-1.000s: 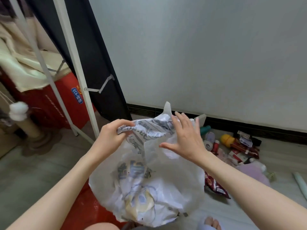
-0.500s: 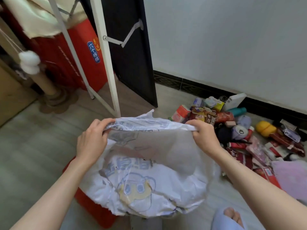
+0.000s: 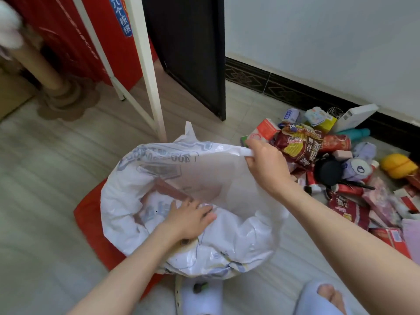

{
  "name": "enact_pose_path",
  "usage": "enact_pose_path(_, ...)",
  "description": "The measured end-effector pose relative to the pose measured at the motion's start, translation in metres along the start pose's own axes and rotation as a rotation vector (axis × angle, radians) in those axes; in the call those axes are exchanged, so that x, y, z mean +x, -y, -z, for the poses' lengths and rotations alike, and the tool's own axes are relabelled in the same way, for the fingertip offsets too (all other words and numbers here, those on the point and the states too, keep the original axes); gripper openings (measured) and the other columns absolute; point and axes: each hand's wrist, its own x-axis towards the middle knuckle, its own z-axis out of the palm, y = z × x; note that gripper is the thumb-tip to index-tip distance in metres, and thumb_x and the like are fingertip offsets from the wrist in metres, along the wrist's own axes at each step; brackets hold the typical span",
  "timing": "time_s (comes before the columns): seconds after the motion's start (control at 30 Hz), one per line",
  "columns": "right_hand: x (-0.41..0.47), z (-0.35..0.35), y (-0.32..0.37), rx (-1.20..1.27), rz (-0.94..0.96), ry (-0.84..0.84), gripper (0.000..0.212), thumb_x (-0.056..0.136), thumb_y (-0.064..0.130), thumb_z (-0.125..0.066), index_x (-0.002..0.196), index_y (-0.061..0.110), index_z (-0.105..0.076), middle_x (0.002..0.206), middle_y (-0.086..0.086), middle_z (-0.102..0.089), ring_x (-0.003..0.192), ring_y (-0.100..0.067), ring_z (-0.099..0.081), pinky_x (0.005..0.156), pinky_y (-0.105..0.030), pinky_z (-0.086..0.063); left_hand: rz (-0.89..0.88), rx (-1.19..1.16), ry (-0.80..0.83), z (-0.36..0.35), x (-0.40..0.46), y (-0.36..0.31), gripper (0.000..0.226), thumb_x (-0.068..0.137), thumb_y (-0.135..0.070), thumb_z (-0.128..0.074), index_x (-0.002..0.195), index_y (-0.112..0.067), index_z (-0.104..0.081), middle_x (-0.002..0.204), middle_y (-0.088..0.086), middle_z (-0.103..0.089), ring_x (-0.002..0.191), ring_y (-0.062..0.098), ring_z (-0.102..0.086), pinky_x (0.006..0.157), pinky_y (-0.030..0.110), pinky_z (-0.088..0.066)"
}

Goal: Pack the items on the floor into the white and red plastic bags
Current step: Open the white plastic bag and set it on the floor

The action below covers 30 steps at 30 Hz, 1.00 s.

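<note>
White plastic bag (image 3: 238,242) sits on the floor (image 3: 45,178) in front of the person, mouth pulled wide, blue print on its outer wall. Right hand (image 3: 268,169) holds the far rim up, grip pinching the bunched edge of the plastic between thumb and curled fingers. Left hand (image 3: 191,217) is down inside the mouth of the bag, fingers fairly straight and lying against the crumpled inner wall; whether that grip is catching any plastic cannot be told. Red plastic bag (image 3: 91,221) lies flat on the floor under and to the left of the white one, only its edge showing. The items to pack are heaped on the floor to the right, against the dark skirting below the white wall: a large red snack packet (image 3: 300,144) just behind the right hand, a red-and-white carton (image 3: 263,130) beside it, a white box (image 3: 354,115) leaning on the skirting, a teal bottle (image 3: 354,133), a yellow round thing (image 3: 397,165), a black round thing (image 3: 327,171), and more red packets (image 3: 347,208) nearer the right forearm. Pale blue slippers (image 3: 318,301) show at the bottom edge, toes visible in the right one. Behind the bag stand a white metal frame (image 3: 147,71), a dark door panel (image 3: 188,48) and a red carton (image 3: 106,30) with a blue label.
</note>
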Motion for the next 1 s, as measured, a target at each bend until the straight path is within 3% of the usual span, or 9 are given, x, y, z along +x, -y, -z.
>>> enact_pose_path(0.13, 0.013, -0.003, 0.008, -0.003, -0.011, -0.088, 0.024, 0.086, 0.007, -0.04, 0.101, 0.005, -0.059, 0.1, -0.016, -0.061, 0.09, -0.04, -0.055, 0.061, -0.037, -0.037, 0.125, 0.034, 0.462, -0.016, 0.003, 0.008, 0.067, 0.084, -0.072, -0.005, 0.143, -0.042, -0.009, 0.155, -0.013, -0.001, 0.143, 0.024, 0.003, 0.107, 0.065, 0.006)
enact_pose_path(0.23, 0.025, -0.002, 0.021, 0.021, -0.021, -0.136, 0.021, 0.084, 0.003, -0.04, 0.093, 0.002, -0.059, 0.092, -0.019, -0.06, 0.084, -0.041, -0.055, 0.06, -0.036, -0.031, 0.233, -0.048, 0.583, -0.029, -0.007, 0.019, 0.081, 0.083, -0.075, -0.015, 0.146, -0.024, -0.018, 0.155, -0.001, -0.014, 0.142, 0.024, -0.015, 0.114, 0.048, -0.011)
enact_pose_path(0.3, 0.03, -0.003, 0.029, 0.004, 0.003, -0.115, 0.024, 0.085, 0.005, -0.04, 0.099, 0.004, -0.059, 0.097, -0.019, -0.06, 0.087, -0.043, -0.056, 0.066, -0.04, -0.035, 0.127, -0.058, 0.427, -0.026, -0.013, 0.024, 0.062, 0.092, -0.06, -0.022, 0.135, -0.02, -0.043, 0.146, 0.007, -0.038, 0.131, 0.025, -0.038, 0.107, 0.038, -0.03)
enact_pose_path(0.37, 0.032, -0.003, 0.035, -0.033, 0.006, -0.066, 0.028, 0.088, 0.009, -0.042, 0.113, 0.007, -0.054, 0.106, -0.018, -0.057, 0.092, -0.044, -0.056, 0.072, -0.045, -0.041, -0.088, 0.051, -0.042, -0.025, -0.009, 0.029, 0.039, 0.096, -0.04, -0.03, 0.118, -0.022, -0.057, 0.127, 0.007, -0.057, 0.114, 0.026, -0.053, 0.091, 0.039, -0.043)
enact_pose_path(0.47, 0.028, -0.003, 0.038, -0.057, 0.003, -0.047, 0.045, 0.088, 0.017, -0.054, 0.13, 0.01, -0.04, 0.121, -0.018, -0.047, 0.102, -0.041, -0.052, 0.075, -0.049, -0.042, -0.179, 0.241, -0.531, -0.024, 0.006, 0.031, 0.039, 0.089, -0.032, -0.037, 0.124, -0.026, -0.055, 0.131, 0.011, -0.053, 0.12, 0.033, -0.05, 0.087, 0.055, -0.044)
enact_pose_path(0.57, 0.015, -0.007, 0.038, -0.13, 0.084, -0.085, 0.067, 0.079, 0.023, -0.068, 0.136, 0.01, -0.036, 0.135, -0.019, -0.041, 0.11, -0.04, -0.047, 0.083, -0.051, -0.042, -0.006, 0.172, -0.292, -0.02, 0.027, 0.03, 0.057, 0.093, -0.045, -0.039, 0.144, -0.038, -0.016, 0.156, 0.005, 0.006, 0.142, 0.033, 0.007, 0.104, 0.066, -0.006)
enact_pose_path(0.63, 0.003, -0.013, 0.039, -0.241, 0.196, -0.107, 0.072, 0.069, 0.028, -0.075, 0.131, 0.012, -0.044, 0.139, -0.02, -0.042, 0.117, -0.04, -0.047, 0.086, -0.051, -0.041, 0.064, 0.142, -0.251, -0.021, 0.045, 0.034, 0.068, 0.087, -0.057, -0.042, 0.143, -0.044, -0.006, 0.153, 0.002, 0.022, 0.139, 0.034, 0.022, 0.1, 0.071, 0.002)
enact_pose_path(0.8, -0.018, -0.037, 0.042, -0.486, 0.384, 0.392, 0.054, 0.082, 0.048, -0.058, 0.127, 0.021, -0.049, 0.156, -0.01, -0.008, 0.144, -0.033, 0.002, 0.109, -0.062, -0.005, 0.241, 0.14, -0.167, -0.042, 0.072, 0.056, 0.077, 0.084, -0.056, -0.047, 0.141, -0.05, 0.005, 0.15, 0.001, 0.032, 0.135, 0.033, 0.03, 0.094, 0.076, 0.009)
enact_pose_path(1.0, -0.024, -0.049, 0.022, -0.526, 0.236, 0.685, 0.052, 0.085, 0.021, -0.057, 0.133, 0.019, -0.037, 0.155, -0.007, 0.014, 0.142, -0.034, 0.011, 0.103, -0.049, -0.031, 0.329, 0.049, -0.157, -0.037, 0.072, 0.078, 0.088, 0.077, -0.07, -0.046, 0.14, -0.047, 0.01, 0.151, 0.001, 0.029, 0.136, 0.031, 0.028, 0.096, 0.075, 0.007)
